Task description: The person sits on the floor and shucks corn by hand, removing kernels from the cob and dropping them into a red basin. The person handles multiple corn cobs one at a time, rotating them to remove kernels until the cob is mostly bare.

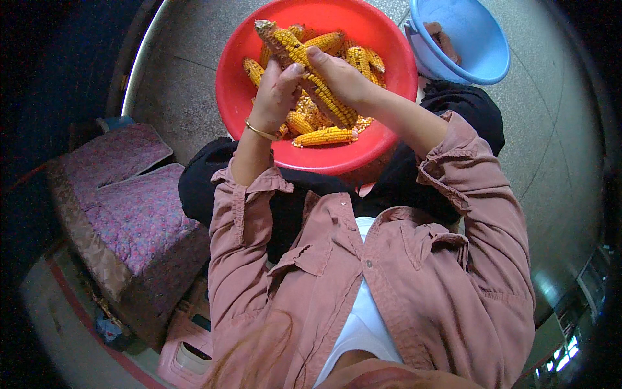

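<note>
Both my hands grip one partly shelled ear of dried yellow corn (323, 90) above a large red plastic basin (335, 163). My left hand (279, 90) is on its left side, a thin bangle at the wrist; my right hand (340, 80) lies on its right side with the thumb over the kernels. Brown bare cob shows along the ear's left side, and the stalk end points up and left. Several more ears lie in the basin, one of them (325, 137) near its front wall. Loose kernels (363, 123) lie beside that ear.
A light blue plastic bucket (491, 53) with reddish-brown pieces (443, 43) inside stands right of the basin on the speckled floor (534, 131). My knees flank the basin's near side. At left is a seat or bed with a floral quilted cover (141, 214), a pink plastic item (182, 350) below it.
</note>
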Tool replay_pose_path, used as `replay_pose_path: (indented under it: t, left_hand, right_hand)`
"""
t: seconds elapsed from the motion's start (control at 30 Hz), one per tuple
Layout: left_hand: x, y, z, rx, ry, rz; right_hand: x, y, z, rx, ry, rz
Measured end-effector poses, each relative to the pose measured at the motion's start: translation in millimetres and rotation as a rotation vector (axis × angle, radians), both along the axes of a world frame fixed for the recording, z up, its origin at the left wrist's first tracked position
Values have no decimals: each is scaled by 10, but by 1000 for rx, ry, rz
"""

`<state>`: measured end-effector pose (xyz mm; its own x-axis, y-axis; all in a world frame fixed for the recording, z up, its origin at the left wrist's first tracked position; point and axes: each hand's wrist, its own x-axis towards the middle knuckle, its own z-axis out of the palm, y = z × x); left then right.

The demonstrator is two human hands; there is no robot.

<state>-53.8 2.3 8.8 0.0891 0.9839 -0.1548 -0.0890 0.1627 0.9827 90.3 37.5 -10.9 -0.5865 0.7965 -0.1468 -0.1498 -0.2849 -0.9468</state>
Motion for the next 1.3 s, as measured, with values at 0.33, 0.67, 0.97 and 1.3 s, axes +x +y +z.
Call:
replay_pose_path:
  t: [0.33,0.67,0.97,1.3]
  left_hand:
    - [31,-42,10,19,-4,66]
    - [-41,-1,-247,154,133,110]
    - [-72,-13,-117,142,95,37]
    - [-193,-59,158,399,1221,140]
  right_hand:
    - [81,6,260,-252,-54,108]
    - [41,-10,179,-103,-65,82]
    - [155,49,208,-381,-13,225]
    - [240,190,89,698,-1008,247]
